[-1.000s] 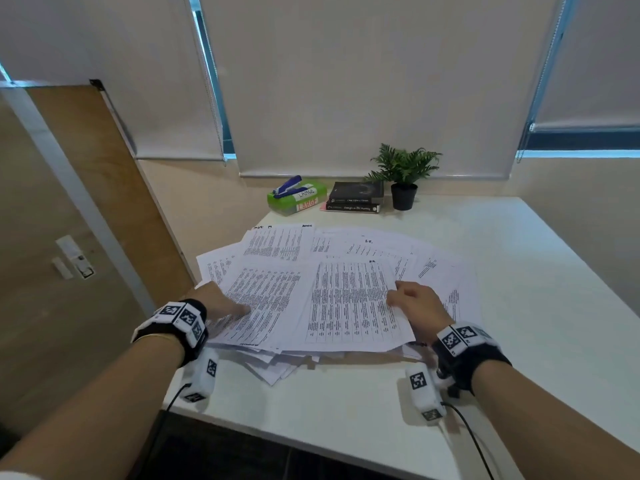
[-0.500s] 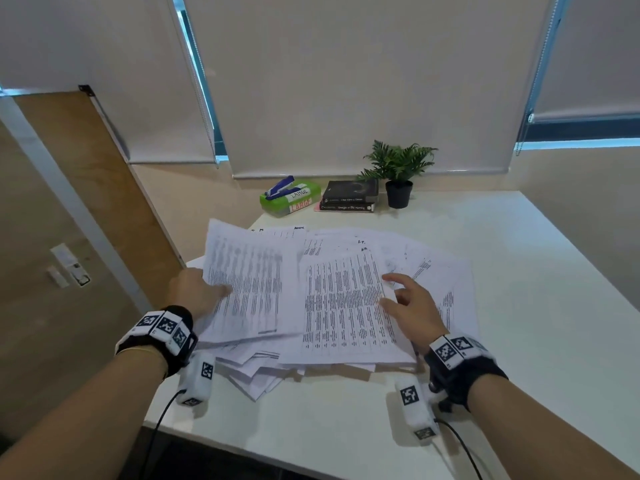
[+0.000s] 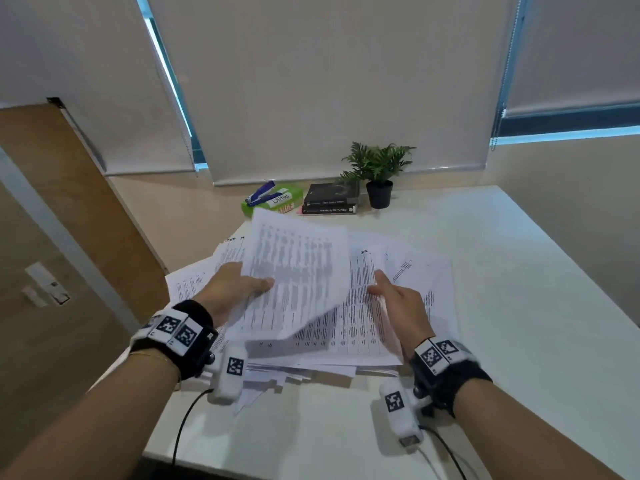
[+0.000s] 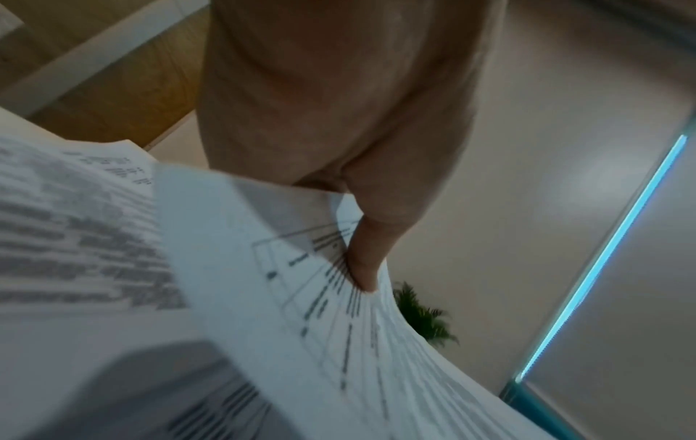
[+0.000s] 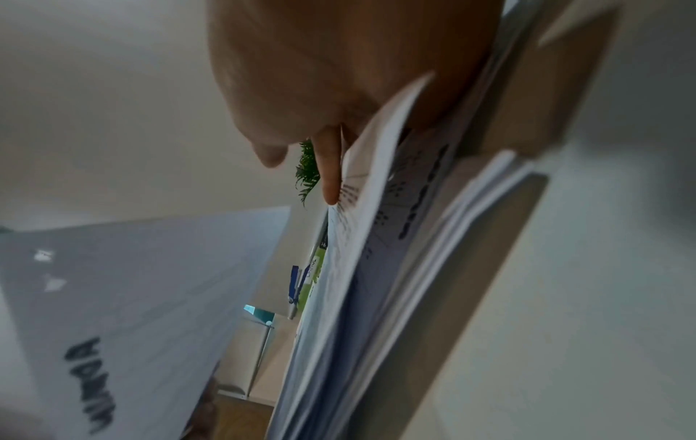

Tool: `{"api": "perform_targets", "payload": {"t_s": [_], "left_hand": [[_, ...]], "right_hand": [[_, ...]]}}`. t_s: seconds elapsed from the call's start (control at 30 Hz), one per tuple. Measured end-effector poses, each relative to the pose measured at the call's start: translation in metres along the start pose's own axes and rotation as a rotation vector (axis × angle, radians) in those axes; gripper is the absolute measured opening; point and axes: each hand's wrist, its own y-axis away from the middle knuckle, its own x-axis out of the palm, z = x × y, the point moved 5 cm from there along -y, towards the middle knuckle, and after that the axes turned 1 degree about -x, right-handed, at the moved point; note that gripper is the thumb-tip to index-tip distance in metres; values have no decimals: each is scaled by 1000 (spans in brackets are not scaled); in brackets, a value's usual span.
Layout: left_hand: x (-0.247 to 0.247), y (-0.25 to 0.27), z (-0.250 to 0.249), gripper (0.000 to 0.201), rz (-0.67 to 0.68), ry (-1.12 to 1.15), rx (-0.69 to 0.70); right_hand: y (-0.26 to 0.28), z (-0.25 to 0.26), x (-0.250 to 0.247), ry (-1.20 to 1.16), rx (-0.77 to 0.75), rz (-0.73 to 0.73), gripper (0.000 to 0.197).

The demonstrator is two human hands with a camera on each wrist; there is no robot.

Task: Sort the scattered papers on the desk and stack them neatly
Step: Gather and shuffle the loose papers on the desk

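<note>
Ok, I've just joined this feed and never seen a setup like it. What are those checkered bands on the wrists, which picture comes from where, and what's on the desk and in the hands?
There is no machine here: a person works with bare hands. The checkered bands are wrist straps that carry small cameras. The wide picture comes from a camera on the person's head; the two close, blurry ones look along each hand from the wrists.

On the white desk lies a loose pile of printed papers. At its far edge are a stapler on a green box, two dark books and a potted plant.

The left hand holds a lifted sheet by its edge, thumb on top. The right hand grips the pile's right edge.
</note>
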Motion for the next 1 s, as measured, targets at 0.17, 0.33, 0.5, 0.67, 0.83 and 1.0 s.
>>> {"api": "perform_targets", "payload": {"t_s": [0.17, 0.33, 0.5, 0.67, 0.83, 1.0], "left_hand": [[22, -20, 37, 105, 74, -150, -63], [18, -18, 33, 54, -49, -193, -66], [-63, -14, 42, 65, -297, -716, -142], [-133, -27, 101, 139, -305, -845, -372], [-124, 1, 77, 69, -414, -727, -281], [-112, 8, 47, 43, -546, -700, -87]], "right_hand": [[-9, -7, 3, 41, -11, 90, 70], [-24, -31, 8, 59, -23, 182, 84], [-23, -23, 6, 148, -77, 121, 63], [-16, -11, -1, 191, -152, 65, 44], [-14, -8, -5, 147, -154, 15, 39], [-15, -10, -8, 146, -150, -47, 34]]}}
